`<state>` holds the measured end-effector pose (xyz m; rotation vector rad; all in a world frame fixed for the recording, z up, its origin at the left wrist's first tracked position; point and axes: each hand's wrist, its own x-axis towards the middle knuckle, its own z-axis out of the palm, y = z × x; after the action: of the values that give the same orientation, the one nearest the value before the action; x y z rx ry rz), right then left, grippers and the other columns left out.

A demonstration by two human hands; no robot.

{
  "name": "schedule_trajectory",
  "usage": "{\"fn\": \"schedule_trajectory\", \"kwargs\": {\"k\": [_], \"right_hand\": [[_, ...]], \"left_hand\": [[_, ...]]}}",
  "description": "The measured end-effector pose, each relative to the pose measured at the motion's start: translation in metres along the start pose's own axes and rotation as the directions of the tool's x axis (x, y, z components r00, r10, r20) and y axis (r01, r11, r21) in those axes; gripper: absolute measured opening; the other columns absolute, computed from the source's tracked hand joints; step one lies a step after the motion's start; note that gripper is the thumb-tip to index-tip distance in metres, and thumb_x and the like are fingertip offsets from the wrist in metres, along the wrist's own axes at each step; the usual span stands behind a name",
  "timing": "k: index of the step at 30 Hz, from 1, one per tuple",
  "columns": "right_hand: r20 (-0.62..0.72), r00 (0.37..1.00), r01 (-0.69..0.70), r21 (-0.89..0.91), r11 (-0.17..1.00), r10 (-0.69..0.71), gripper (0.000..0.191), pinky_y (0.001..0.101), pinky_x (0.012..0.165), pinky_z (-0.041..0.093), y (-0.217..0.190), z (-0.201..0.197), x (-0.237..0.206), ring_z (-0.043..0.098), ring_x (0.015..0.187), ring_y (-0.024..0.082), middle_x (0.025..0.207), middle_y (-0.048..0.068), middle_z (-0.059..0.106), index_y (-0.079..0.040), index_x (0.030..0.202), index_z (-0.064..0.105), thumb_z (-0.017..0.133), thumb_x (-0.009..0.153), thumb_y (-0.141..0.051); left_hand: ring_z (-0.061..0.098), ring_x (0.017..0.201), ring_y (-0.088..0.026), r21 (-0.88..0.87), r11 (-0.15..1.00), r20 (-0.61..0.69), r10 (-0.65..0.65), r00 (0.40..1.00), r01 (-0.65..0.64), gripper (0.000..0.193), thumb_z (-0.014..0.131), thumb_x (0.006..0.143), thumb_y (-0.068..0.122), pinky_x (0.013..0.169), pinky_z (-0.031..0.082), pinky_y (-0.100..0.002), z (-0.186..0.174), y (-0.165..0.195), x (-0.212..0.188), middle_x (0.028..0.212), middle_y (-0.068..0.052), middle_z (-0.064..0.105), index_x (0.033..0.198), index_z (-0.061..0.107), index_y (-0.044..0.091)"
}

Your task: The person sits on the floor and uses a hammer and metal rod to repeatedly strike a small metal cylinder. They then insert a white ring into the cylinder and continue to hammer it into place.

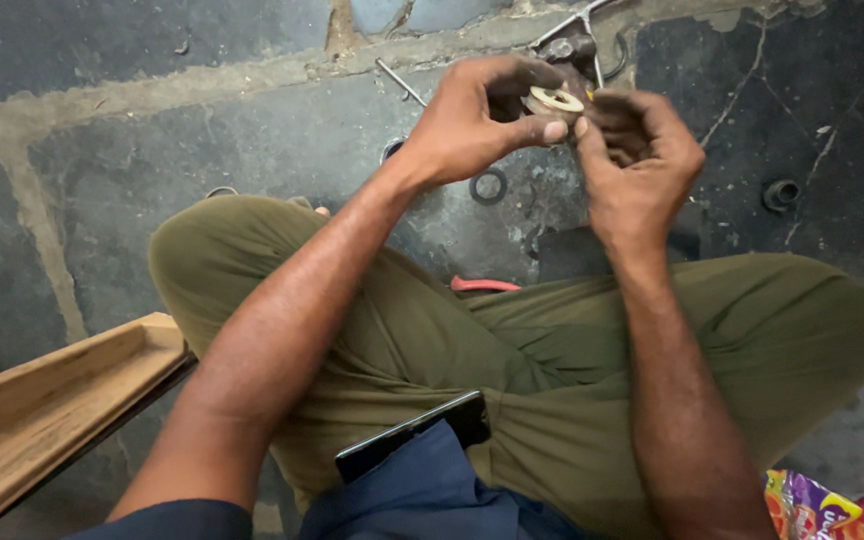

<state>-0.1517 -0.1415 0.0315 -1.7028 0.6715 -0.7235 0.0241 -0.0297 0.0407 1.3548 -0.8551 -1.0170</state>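
Head view: the person sits cross-legged on the cracked grey stone floor (202,150), both hands raised in the upper middle of the frame. The left hand (467,125) is curled, thumb and forefinger pinching the rim of a small round tan washer-like disc with a centre hole (555,100). The right hand (642,150) is closed round something dark beneath the disc; what exactly it grips I cannot tell. To my eye the disc wants keeping level and centred over that part, pressed evenly with the thumb, not tipped. A black rubber ring (489,186) lies on the floor just below the hands, a red-handled tool (484,285) by the olive trousers, a wooden tray (52,400) lower left.
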Motion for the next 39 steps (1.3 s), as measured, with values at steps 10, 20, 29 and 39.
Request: {"fn": "schedule_trajectory", "kwargs": {"k": [10,20,29,39], "right_hand": [[0.078,0.984,0.177,-0.297,0.938,-0.161,0.047,0.0201,0.071,0.057,0.003,-0.004,-0.002,0.07,0.083,0.009,0.096,0.005,0.068,-0.002,0.123,0.042,0.08,0.098,0.007],[-0.064,0.996,0.053,-0.182,0.982,-0.066,0.043,0.0232,0.079,0.062,0.008,-0.028,0.016,0.071,0.092,0.01,0.101,0.003,0.063,-0.004,0.123,0.042,0.07,0.094,0.011],[0.072,0.997,-0.038,0.138,0.99,0.028,0.015,0.0251,0.077,0.057,0.001,-0.007,0.003,0.069,0.089,0.011,0.104,0.011,0.074,0.005,0.122,0.071,0.067,0.112,-0.006],[0.13,0.991,-0.045,0.194,0.98,0.02,0.023,0.0327,0.086,0.067,-0.012,-0.003,0.005,0.073,0.098,0.016,0.112,0.013,0.073,0.009,0.127,0.068,0.066,0.109,-0.005]], "left_hand": [[0.073,0.102,-0.011,0.145,0.988,0.026,0.04,0.999,-0.043,0.047,0.086,0.088,0.017,0.091,0.063,-0.029,-0.001,-0.001,0.0,0.113,-0.007,0.078,0.128,0.068,0.0],[0.073,0.117,-0.017,-0.202,0.979,0.129,0.033,0.991,-0.006,0.043,0.079,0.097,0.007,0.107,0.062,-0.034,-0.01,0.0,0.001,0.127,-0.011,0.074,0.135,0.062,-0.002],[0.072,0.114,-0.018,-0.183,0.983,0.09,0.024,0.996,-0.007,0.043,0.08,0.095,0.006,0.103,0.064,-0.035,-0.01,0.0,0.003,0.122,-0.011,0.074,0.133,0.062,-0.002],[0.072,0.119,-0.019,-0.128,0.99,0.11,0.071,0.991,-0.057,0.047,0.08,0.096,0.011,0.107,0.062,-0.036,-0.008,0.002,-0.002,0.126,-0.011,0.073,0.137,0.06,-0.001]]}}
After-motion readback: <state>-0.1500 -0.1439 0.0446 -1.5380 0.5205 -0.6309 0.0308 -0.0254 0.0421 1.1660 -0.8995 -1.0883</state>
